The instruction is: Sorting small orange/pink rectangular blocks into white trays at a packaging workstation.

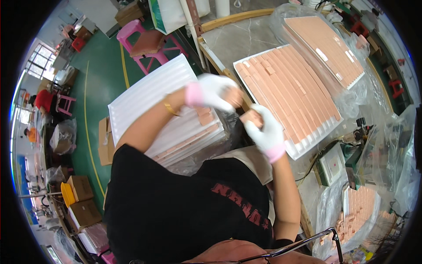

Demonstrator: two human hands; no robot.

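Observation:
Both of my hands wear white gloves with pink cuffs and meet near the middle. My left hand (213,91) is smeared by motion above a white ribbed tray (149,88); its fingers curl in, and what they may hold cannot be made out. Between the fingers and thumb of my right hand (267,132) is a small flat copper-coloured piece (249,117). A few similar pieces (205,116) lie at the right end of the white tray. Right of my hands, another white tray (292,152) carries rows of copper-coloured strips (288,88).
A further filled tray (325,48) lies at the far right on plastic wrap. Nearer stand a green-sided box (332,163) and a plastic-wrapped batch of pieces (358,211). A wooden rim (237,18) edges the grey table. A pink stool (151,46) stands on the green floor.

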